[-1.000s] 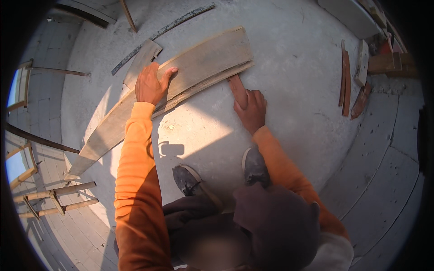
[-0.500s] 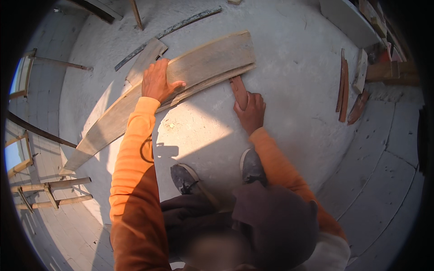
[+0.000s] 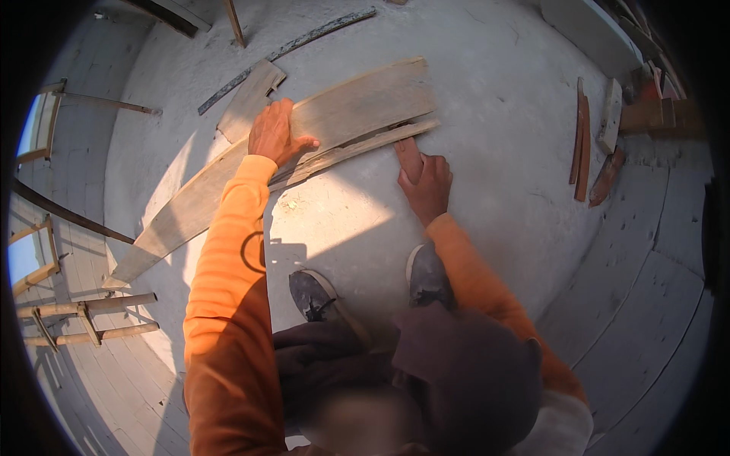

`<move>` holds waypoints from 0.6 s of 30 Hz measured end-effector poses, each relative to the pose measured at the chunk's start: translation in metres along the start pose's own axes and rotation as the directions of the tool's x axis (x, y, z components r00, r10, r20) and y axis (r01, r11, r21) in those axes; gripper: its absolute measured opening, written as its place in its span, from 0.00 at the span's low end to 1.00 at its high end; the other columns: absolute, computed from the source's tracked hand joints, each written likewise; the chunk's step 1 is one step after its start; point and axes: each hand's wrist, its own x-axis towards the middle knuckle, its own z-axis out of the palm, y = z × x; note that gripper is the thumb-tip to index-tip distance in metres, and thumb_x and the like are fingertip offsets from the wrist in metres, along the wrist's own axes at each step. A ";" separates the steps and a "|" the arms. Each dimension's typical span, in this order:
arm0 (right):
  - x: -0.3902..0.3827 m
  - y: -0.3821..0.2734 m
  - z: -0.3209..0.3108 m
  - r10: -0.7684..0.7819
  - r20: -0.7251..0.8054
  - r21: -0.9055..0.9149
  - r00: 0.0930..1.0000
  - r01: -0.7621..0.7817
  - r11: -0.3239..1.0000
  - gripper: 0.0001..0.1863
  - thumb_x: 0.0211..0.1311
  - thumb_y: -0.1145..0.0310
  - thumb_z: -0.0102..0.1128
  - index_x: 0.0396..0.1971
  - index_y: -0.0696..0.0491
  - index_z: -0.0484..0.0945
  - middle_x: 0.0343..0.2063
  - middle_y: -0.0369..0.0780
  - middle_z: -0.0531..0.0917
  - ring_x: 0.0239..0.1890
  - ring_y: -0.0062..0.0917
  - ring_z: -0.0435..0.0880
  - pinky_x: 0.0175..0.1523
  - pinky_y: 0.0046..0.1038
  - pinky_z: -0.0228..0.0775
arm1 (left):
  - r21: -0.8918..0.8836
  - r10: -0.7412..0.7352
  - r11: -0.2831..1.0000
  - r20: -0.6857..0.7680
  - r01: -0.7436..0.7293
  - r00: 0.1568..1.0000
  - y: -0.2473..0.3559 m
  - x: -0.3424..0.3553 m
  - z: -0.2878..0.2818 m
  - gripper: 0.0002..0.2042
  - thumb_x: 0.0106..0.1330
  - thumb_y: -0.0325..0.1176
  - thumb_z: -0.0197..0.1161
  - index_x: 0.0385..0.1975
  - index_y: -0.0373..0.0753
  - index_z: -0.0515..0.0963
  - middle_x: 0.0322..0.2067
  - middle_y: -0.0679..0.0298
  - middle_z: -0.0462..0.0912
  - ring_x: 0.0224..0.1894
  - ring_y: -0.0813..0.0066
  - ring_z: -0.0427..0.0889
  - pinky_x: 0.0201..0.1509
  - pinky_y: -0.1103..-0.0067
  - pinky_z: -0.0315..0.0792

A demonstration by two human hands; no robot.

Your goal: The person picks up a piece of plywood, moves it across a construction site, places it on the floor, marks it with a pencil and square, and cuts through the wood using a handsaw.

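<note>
A long, wide wooden plank (image 3: pixel 361 99) slants across the floor from lower left to upper right. My left hand (image 3: pixel 275 135) grips it, fingers over the far edge and thumb lying on its face. Along the plank's near edge runs a narrow, rough wooden strip (image 3: pixel 365 146), parted from the plank by a dark gap toward the right end. My right hand (image 3: pixel 430 186) is closed around a short reddish-brown piece of wood (image 3: pixel 409 158). The upper end of that piece meets the strip; whether it reaches underneath is hidden.
Behind the plank lie a short board (image 3: pixel 251 97) and a thin, stained batten (image 3: pixel 323 32). Reddish wood strips (image 3: pixel 582 144) and stacked lumber (image 3: pixel 646 118) are at right. A pole frame (image 3: pixel 91 310) stands at left. My shoes (image 3: pixel 313 295) are close to the work.
The gap between the strip and the plank has widened at the right end, the strip coming slightly toward me. Both hands keep their grips.
</note>
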 end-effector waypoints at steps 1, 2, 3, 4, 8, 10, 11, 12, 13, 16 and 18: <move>-0.001 0.001 -0.001 0.005 0.003 -0.018 1.000 -0.005 1.000 0.26 0.53 0.62 0.74 0.49 0.55 0.75 0.45 0.44 0.74 0.51 0.42 0.74 0.56 0.44 0.64 | 0.001 -0.005 1.000 0.006 0.005 1.000 0.001 0.001 0.000 0.40 0.41 0.58 0.83 0.48 0.38 0.72 0.44 0.54 0.80 0.51 0.55 0.78 0.57 0.64 0.72; -0.002 0.001 0.000 0.007 0.007 -0.004 1.000 -0.007 1.000 0.27 0.53 0.62 0.74 0.50 0.55 0.75 0.45 0.44 0.74 0.51 0.42 0.74 0.56 0.45 0.64 | 0.002 -0.010 1.000 0.012 0.010 1.000 0.002 0.002 0.000 0.40 0.41 0.58 0.83 0.48 0.38 0.72 0.44 0.54 0.80 0.51 0.55 0.78 0.57 0.64 0.72; -0.001 0.001 0.001 0.009 0.009 0.009 1.000 -0.009 1.000 0.27 0.52 0.62 0.74 0.50 0.55 0.74 0.46 0.44 0.74 0.51 0.42 0.74 0.56 0.45 0.64 | 0.009 -0.019 1.000 0.021 0.018 1.000 0.003 0.004 0.000 0.40 0.41 0.58 0.83 0.49 0.38 0.72 0.44 0.54 0.80 0.52 0.55 0.78 0.58 0.64 0.71; -0.001 0.001 0.001 0.011 0.011 0.021 1.000 -0.011 1.000 0.27 0.52 0.62 0.75 0.50 0.55 0.74 0.46 0.44 0.74 0.51 0.42 0.74 0.56 0.45 0.64 | 0.015 -0.027 1.000 0.030 0.026 0.999 0.004 0.005 0.000 0.41 0.42 0.57 0.83 0.50 0.38 0.72 0.44 0.54 0.80 0.52 0.55 0.78 0.58 0.64 0.71; 0.005 -0.002 -0.005 0.050 0.105 0.056 0.993 -0.056 0.997 0.26 0.57 0.60 0.73 0.51 0.58 0.77 0.47 0.46 0.76 0.53 0.43 0.75 0.58 0.45 0.64 | 0.036 -0.052 0.998 0.053 0.050 0.997 0.001 0.010 0.004 0.41 0.43 0.55 0.83 0.54 0.37 0.72 0.47 0.53 0.81 0.54 0.54 0.78 0.60 0.63 0.71; 0.018 -0.001 -0.019 0.083 0.217 0.066 0.973 -0.099 0.993 0.24 0.61 0.59 0.71 0.51 0.59 0.79 0.47 0.47 0.77 0.53 0.43 0.76 0.59 0.44 0.66 | -0.001 -0.049 0.999 0.062 0.050 0.997 -0.001 0.012 0.002 0.43 0.40 0.53 0.85 0.53 0.34 0.72 0.47 0.48 0.81 0.55 0.50 0.78 0.59 0.62 0.72; 0.027 0.002 -0.026 0.143 0.188 0.108 0.972 -0.166 0.980 0.23 0.63 0.59 0.70 0.51 0.60 0.79 0.46 0.48 0.78 0.51 0.42 0.78 0.57 0.42 0.69 | -0.020 -0.046 0.999 0.065 0.048 0.997 -0.001 0.013 0.001 0.44 0.39 0.52 0.86 0.53 0.32 0.73 0.47 0.46 0.82 0.56 0.48 0.79 0.59 0.61 0.73; 0.039 0.009 -0.035 0.205 0.156 0.148 0.966 -0.228 0.962 0.22 0.65 0.59 0.69 0.50 0.61 0.80 0.45 0.48 0.80 0.49 0.41 0.80 0.55 0.41 0.71 | -0.037 -0.041 0.998 0.070 0.043 0.997 0.002 0.017 -0.001 0.43 0.39 0.52 0.86 0.52 0.32 0.73 0.47 0.46 0.82 0.56 0.48 0.79 0.59 0.61 0.73; 0.047 0.012 -0.043 0.267 0.131 0.194 0.955 -0.289 0.937 0.22 0.66 0.59 0.68 0.49 0.61 0.81 0.44 0.49 0.82 0.48 0.41 0.82 0.54 0.39 0.74 | -0.051 -0.038 0.998 0.077 0.042 0.996 0.003 0.019 -0.002 0.43 0.39 0.51 0.86 0.52 0.31 0.73 0.47 0.45 0.82 0.56 0.47 0.79 0.59 0.61 0.73; 0.061 0.018 -0.076 0.295 0.296 0.201 0.908 -0.361 0.911 0.19 0.68 0.60 0.66 0.46 0.63 0.82 0.37 0.49 0.86 0.40 0.38 0.87 0.46 0.36 0.78 | -0.043 -0.048 0.998 0.083 0.052 0.995 0.006 0.021 -0.003 0.43 0.39 0.51 0.86 0.53 0.32 0.73 0.48 0.46 0.82 0.56 0.48 0.78 0.60 0.61 0.72; 0.058 0.009 -0.102 0.189 0.463 0.195 0.866 -0.308 0.931 0.18 0.68 0.59 0.67 0.39 0.62 0.84 0.28 0.44 0.87 0.27 0.29 0.85 0.36 0.31 0.77 | -0.025 -0.053 0.998 0.074 0.055 0.996 0.009 0.018 0.001 0.44 0.39 0.52 0.86 0.53 0.33 0.72 0.48 0.48 0.81 0.56 0.49 0.78 0.60 0.62 0.71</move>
